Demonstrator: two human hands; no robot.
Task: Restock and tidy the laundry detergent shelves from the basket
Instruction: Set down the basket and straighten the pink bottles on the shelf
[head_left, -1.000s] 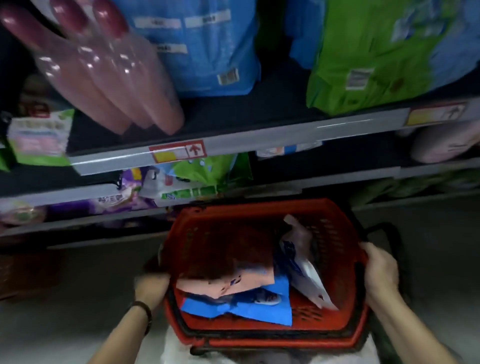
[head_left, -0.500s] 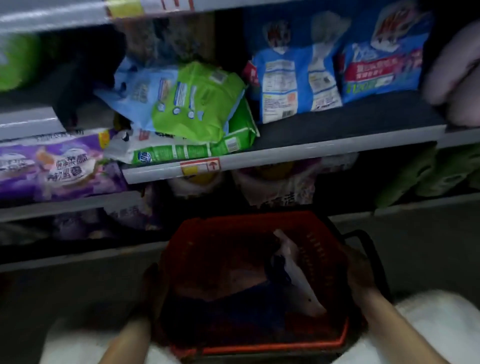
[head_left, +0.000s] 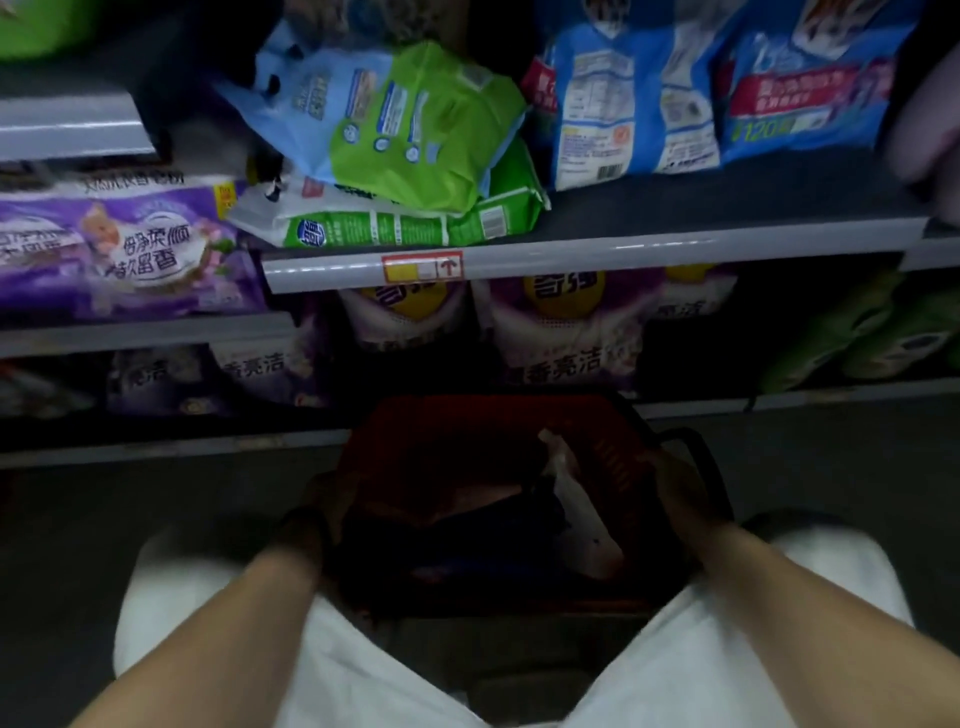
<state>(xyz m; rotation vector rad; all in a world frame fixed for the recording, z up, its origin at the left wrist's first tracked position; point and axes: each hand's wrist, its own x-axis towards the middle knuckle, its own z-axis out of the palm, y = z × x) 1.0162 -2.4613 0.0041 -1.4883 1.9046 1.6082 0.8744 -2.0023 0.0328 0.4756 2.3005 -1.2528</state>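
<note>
Dim supermarket shelving fills the upper view, with dark floor below. On the middle shelf (head_left: 675, 249), a green and blue detergent bag (head_left: 415, 119) lies slumped across a flat green pack (head_left: 415, 226) near the shelf's front edge; blue bags (head_left: 623, 93) stand upright to their right. Low at the foot of the shelves sits the red basket (head_left: 493, 415), holding dark and pale refill pouches (head_left: 576, 499). The left hand (head_left: 306, 525) grips the basket's left rim, and the right hand (head_left: 675, 483) clasps its right rim, fingers curled around the edge. The pouches lie between both hands, slightly nearer the right, with the shelves directly ahead and above.
</note>
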